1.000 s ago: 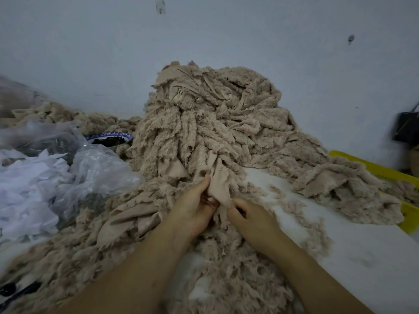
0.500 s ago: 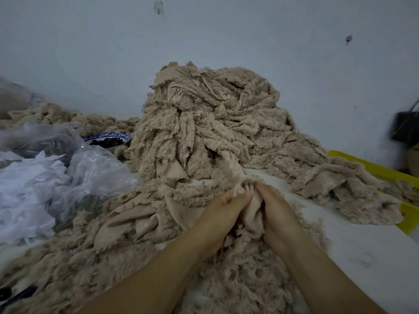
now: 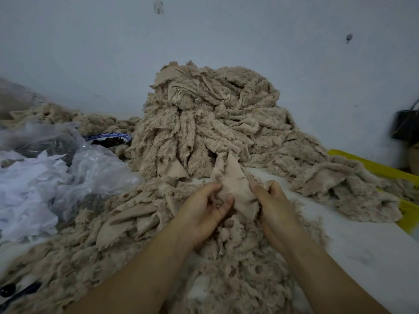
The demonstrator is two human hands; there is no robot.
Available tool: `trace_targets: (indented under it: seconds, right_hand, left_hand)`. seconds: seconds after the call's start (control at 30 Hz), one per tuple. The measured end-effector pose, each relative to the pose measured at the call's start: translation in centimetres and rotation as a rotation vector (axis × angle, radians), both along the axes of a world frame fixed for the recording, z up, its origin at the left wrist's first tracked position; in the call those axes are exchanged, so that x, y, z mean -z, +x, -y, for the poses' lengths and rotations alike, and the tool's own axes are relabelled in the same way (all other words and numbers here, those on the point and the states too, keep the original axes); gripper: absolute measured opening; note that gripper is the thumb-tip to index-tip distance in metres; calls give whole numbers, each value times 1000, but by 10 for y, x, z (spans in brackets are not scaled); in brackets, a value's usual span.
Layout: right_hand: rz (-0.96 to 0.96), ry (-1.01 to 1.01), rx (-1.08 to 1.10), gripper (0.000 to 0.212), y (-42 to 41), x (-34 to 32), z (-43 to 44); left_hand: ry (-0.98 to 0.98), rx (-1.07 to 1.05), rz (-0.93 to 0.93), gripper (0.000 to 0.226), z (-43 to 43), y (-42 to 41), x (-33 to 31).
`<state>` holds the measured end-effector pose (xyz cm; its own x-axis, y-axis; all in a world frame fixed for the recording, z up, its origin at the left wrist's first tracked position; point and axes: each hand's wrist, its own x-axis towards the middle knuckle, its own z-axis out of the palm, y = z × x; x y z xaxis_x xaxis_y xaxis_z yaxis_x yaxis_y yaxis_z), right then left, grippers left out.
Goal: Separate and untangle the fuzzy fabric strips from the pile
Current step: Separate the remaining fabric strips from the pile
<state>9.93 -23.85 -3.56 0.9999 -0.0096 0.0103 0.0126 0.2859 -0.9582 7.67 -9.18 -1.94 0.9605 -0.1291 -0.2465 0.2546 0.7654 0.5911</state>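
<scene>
Both hands at the foot of the pile (image 3: pixel 215 123), which stands tall against the wall on the white surface (image 3: pixel 362 245). Left hand (image 3: pixel 204 209): fingers curled round the left edge of one fabric strip (image 3: pixel 235 184). Right hand (image 3: pixel 274 205): fingers bent, pinching the strip's right edge. The strip is spread smooth side up between them, and its far end narrows and runs up into the pile's base, under other strips. Main risk, as I judge it, is that a hard pull toward the body drags the neighbouring strips along, since the fuzzy faces cling to one another. The steep front of the pile could then slump onto the loose strips (image 3: pixel 226 268) lying in front, mixing sorted with unsorted. A sharp tug might also tear the thin backing or shed more fluff. The plastic bags (image 3: pixel 95 168) and bowl (image 3: pixel 108 139) at left sit close to the pile's edge, so a slide that way could bury them.
</scene>
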Motion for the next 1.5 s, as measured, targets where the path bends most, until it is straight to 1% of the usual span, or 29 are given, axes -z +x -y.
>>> trace_targets:
  seconds: [0.07,0.13,0.2,0.27,0.37,0.47,0.5,0.57,0.63,0.7,0.77,0.8,0.9,0.93,0.97,1.0,1.03,1.07,1.1,1.13,1.17,1.2,1.23,1.27,1.33,1.37,1.43,1.47,1.5]
  right_hand:
    - [40,-88,-27,22,-2,2,-4]
    - [95,-208,-42,19,-4,4,-10]
    - [146,-315,-61,16,-5,8,-14]
    - [176,-452,-72,17,-5,13,-17]
    - [214,-650,-66,26,-6,16,-21]
    - [228,-694,-116,43,-7,18,-23]
    - [237,-700,-119,45,-8,18,-24]
    - [243,-699,-125,42,-8,18,-22]
    - [276,-701,-148,41,-10,14,-19]
    - [352,-741,-169,44,-13,10,-20]
    - [398,-780,-186,44,-13,11,-21]
    - [410,-784,-182,43,-13,11,-21]
    - [359,-759,-116,42,-10,12,-18]
    - [318,-705,-73,42,-9,12,-16]
    - [276,-599,-20,43,-6,12,-11]
    - [219,-445,42,41,-2,9,-4]
    - [154,-275,92,36,1,4,4]
    - [105,-162,125,28,5,1,13]
    - [88,-123,136,26,8,2,21]
    - [76,-119,114,31,10,3,25]
    - [67,-130,74,40,11,5,26]
    - [57,-147,37,46,10,6,22]
    - [50,-158,2,48,7,7,16]
    - [51,-166,-28,44,5,7,10]
    - [58,-116,-76,28,2,6,2]
    - [55,-61,-98,26,0,4,0]
    - [19,49,-118,36,-1,0,-2]
    - [24,81,-124,36,-1,-2,-3]
    - [31,104,-132,34,-2,-2,-3]
  left_hand:
    - [77,74,52,22,0,0,-1]
    - [181,131,86,27,4,1,0]
    - [289,114,51,24,8,3,3]
    - [362,52,-13,23,7,5,4]
    - [377,-1,-46,18,6,7,4]
    - [390,-15,-66,18,6,7,4]
    - [400,-13,-71,19,6,7,5]
    - [382,-11,-88,22,5,7,4]
    - [322,-19,-88,19,-2,8,-2]
    - [205,-110,-93,21,-16,12,-8]
    - [82,-223,-149,24,-31,18,-9]
    - [49,-244,-161,24,-36,20,-9]
    - [-12,-250,-120,29,-36,27,-3]
    - [-36,-264,-97,31,-39,29,1]
    - [-68,-278,-62,33,-45,31,2]
    - [-112,-297,-26,36,-53,32,3]
    - [-154,-318,-8,38,-62,33,4]
    - [-177,-335,1,41,-69,34,6]
    - [-175,-340,10,44,-72,33,7]
    - [-156,-325,33,47,-70,31,7]
    - [-116,-289,73,53,-63,29,5]
    - [-34,-237,118,61,-53,28,3]
    - [105,-184,151,69,-42,26,2]
    - [282,-144,171,72,-33,24,3]
    - [622,-92,231,64,-22,18,8]
    - [765,-70,293,54,-19,15,10]
    - [986,0,422,31,-16,7,10]
    - [1067,39,467,28,-15,5,10]
    - [1128,59,502,30,-14,4,12]
